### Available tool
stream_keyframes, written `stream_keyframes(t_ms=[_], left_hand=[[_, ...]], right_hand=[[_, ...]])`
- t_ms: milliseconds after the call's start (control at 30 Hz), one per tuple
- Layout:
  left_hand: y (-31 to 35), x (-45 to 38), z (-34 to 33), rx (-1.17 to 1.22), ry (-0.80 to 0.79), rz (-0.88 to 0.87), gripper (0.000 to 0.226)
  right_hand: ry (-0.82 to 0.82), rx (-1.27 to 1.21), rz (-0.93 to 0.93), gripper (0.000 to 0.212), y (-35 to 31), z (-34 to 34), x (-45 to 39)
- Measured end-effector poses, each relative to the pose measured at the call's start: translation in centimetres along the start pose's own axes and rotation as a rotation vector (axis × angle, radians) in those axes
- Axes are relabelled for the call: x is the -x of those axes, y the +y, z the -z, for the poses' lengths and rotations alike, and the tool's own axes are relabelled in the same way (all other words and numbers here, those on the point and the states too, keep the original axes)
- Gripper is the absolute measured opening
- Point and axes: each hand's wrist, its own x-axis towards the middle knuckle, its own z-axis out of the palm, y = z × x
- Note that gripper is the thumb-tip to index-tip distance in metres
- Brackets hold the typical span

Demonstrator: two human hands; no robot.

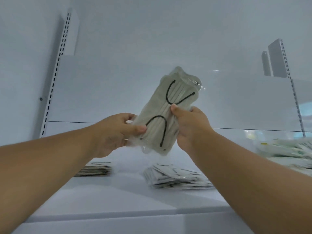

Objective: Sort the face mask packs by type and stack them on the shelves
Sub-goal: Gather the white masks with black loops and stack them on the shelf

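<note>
We hold a clear mask pack (pixel 166 112) with black ear loops at the centre of the frame, tilted, above the white shelf (pixel 118 196). Our left hand (pixel 116 132) pinches its lower left edge; our right hand (pixel 192 125) pinches its right edge, thumb on front. Below lie three stacks: a flat pile (pixel 96 169) at lower left, a loose pile (pixel 175 178) at centre, green-printed packs (pixel 287 152) at right.

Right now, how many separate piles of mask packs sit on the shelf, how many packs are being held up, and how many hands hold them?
Piles on the shelf: 3 (left pile, middle pile, right pile)
Held mask pack: 1
Hands holding it: 2 (left hand, right hand)
Total: 6
</note>
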Motion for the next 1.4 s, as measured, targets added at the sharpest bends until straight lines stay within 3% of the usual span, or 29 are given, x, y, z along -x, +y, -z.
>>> stream_keyframes(t_ms=[100,200,367,533,633,733,800,900,1033,1167,1267,1400], left_hand=[[0.1,1.6,2.0,0.319,0.147,-0.054,0.045],[0.6,2.8,3.0,0.413,0.25,-0.022,0.023],[0.9,4.6,8.2,0.277,0.537,-0.087,0.045],[0.9,8.3,15.0,-0.021,0.418,-0.019,0.043],[-0.2,10.0,17.0,-0.066,0.354,0.0,0.04],[-1.8,10.5,17.7,-0.088,0.286,0.102,0.045],[-2.6,10.6,18.2,-0.138,0.225,0.214,0.062],[-2.7,11.3,18.5,-0.14,0.178,0.31,0.067],[-2.8,11.3,19.6,-0.147,0.228,0.269,0.113],[-2.9,11.1,18.1,-0.151,0.23,0.304,0.08],[-3.2,11.1,18.3,-0.122,0.269,0.312,0.076],[-3.1,11.9,19.8,-0.171,0.184,0.365,0.073]], right_hand=[[0.092,-0.079,-0.003,0.021,0.1,-3.2,1.5],[0.104,-0.208,-0.084,0.019,1.4,-6.9,2.8],[-0.021,-0.355,-0.227,0.026,3.6,-11.5,4.8],[-0.002,-0.044,-0.256,0.054,4.6,-9.9,3.3],[-0.193,0.29,-0.305,0.031,4.9,-8.6,3.0],[-0.351,0.411,-0.33,0.019,5.6,-8.1,3.4],[-0.366,0.442,-0.329,0.022,6.4,-8.3,3.9],[-0.408,0.499,-0.345,0.023,7.7,-8.4,4.4],[-0.381,0.454,-0.349,0.031,8.4,-8.4,4.3],[-0.39,0.399,-0.344,0.019,8.6,-9.2,4.8],[-0.375,0.45,-0.326,0.014,8.5,-9.0,4.9],[-0.353,0.488,-0.351,0.018,8.3,-8.4,5.0]])
